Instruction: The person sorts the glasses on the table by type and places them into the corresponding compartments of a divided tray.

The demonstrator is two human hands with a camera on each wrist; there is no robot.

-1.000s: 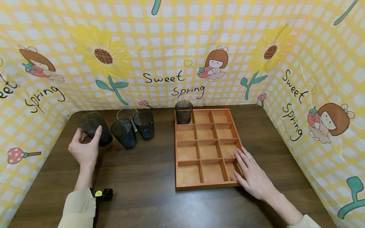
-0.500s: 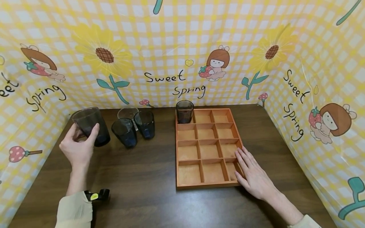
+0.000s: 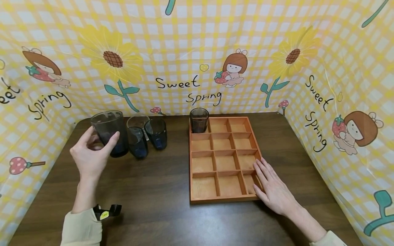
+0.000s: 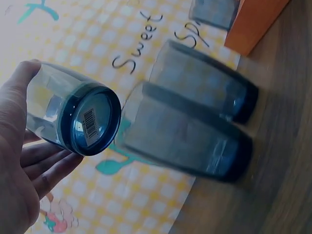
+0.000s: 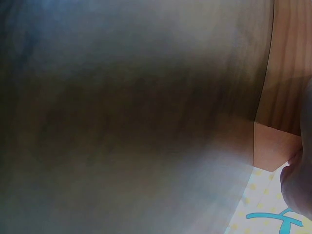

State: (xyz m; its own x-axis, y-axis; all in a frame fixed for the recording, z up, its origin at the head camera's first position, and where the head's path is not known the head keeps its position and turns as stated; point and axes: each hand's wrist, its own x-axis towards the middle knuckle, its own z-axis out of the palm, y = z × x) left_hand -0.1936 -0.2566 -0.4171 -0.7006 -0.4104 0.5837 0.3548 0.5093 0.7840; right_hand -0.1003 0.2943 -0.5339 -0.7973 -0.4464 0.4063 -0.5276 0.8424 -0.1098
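My left hand point(image 3: 90, 157) grips a dark tinted glass tumbler point(image 3: 111, 128) between thumb and fingers, at the left of the table. In the left wrist view the held tumbler's base point(image 4: 95, 119) shows a barcode sticker, and the tumbler is raised off the table. Beside it stand two more dark tumblers point(image 3: 140, 145) point(image 3: 156, 135), with a clearer glass point(image 3: 133, 120) partly hidden behind them. Another dark tumbler point(image 3: 199, 121) stands in the far left compartment of a wooden divided box point(image 3: 221, 201). My right hand point(image 3: 274, 188) rests, fingers extended, on the box's right edge near its front corner.
A dark wood table point(image 3: 154, 205) carries everything. Behind and on both sides hangs a yellow checked cloth point(image 3: 178, 44) with printed flowers and figures. Thin dividers split the box into several square compartments.
The tumbler in my left hand went up and left, then back to the right; it now overlaps the neighbouring tumbler and stands straighter. My right hand stays in place.
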